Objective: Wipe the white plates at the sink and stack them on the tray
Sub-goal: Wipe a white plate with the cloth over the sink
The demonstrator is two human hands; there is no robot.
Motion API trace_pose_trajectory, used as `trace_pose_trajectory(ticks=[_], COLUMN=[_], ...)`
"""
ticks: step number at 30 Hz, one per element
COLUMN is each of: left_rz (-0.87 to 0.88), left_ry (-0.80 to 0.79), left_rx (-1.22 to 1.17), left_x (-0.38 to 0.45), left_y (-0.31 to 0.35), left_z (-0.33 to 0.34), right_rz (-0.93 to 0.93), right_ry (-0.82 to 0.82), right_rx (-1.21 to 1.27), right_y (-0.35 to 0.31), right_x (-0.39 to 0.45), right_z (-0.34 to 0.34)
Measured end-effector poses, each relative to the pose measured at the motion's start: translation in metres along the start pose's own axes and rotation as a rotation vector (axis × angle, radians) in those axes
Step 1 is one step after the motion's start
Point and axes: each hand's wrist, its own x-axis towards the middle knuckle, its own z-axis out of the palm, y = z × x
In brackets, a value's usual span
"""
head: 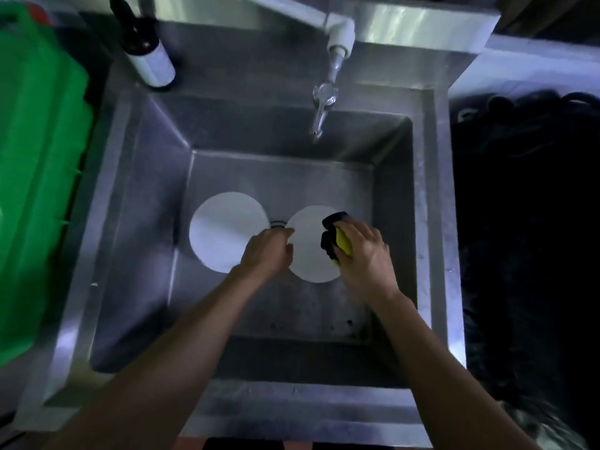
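Head view: 2 plates flat in sink (136, 222), right plate (310, 251) between hands, left hand (268, 251) gripping its edge, right hand (365, 254) clutching sponge (337, 241) on it.

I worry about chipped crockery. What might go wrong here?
The left hand grips only the rim of the right plate while the right hand scrubs it with the sponge; it may slip and knock the left plate or the steel sink.
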Motion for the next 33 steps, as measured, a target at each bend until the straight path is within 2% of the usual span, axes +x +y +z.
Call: trace_pose_trajectory(ticks=[9, 13, 18, 26, 33], left_rz=[0.060, 0.008, -0.100, -0.192, -0.229], left_ry=[0.003, -0.001, 0.022, 0.233, 0.240], left_rx=[-0.006, -0.051, -0.180, -0.295, -0.339], left_x=[0.086, 0.104, 0.112, 0.105, 0.106], left_y=[-0.017, -0.023, -0.029, -0.023, -0.018], left_z=[0.049, 0.068, 0.083, 0.091, 0.085], right_rz=[-0.003, -0.024, 0.004, 0.026, 0.028], right_ry=[-0.057, -0.088, -0.090, -0.098, -0.078], right_rx=[0.050, 0.081, 0.114, 0.140, 0.157], right_y=[0.048, 0.060, 0.070, 0.071, 0.072], right_x=[0.040, 0.050, 0.054, 0.056, 0.051], right_z=[0.046, 0.061, 0.071, 0.077, 0.078])
